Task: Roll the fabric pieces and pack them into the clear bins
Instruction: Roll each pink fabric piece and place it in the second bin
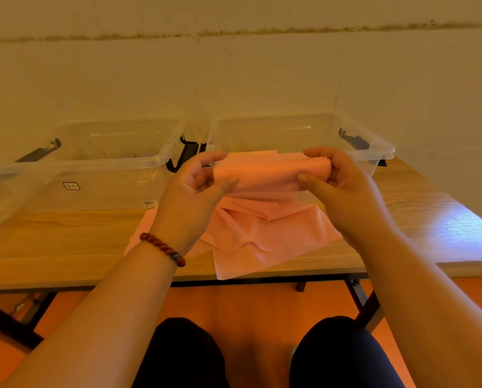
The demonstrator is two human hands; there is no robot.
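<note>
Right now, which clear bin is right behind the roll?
The right bin: the pink roll overlaps its near rim. The left bin, with stickers, stands aside.

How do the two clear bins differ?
The left bin shows a logo and a barcode sticker on its front wall; the right bin shows none. The left bin is mostly unobstructed; the right bin is partly hidden behind the left hand, right hand and pink fabric roll. Both are clear, lidless, black-latched.

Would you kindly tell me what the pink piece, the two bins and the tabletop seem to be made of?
Pink piece: thin matte fabric, perhaps non-woven; it creases and drapes softly. Left bin and right bin: clear glossy plastic; walls are see-through. Tabletop: wood-grain, possibly laminate; sheen at right.
</note>
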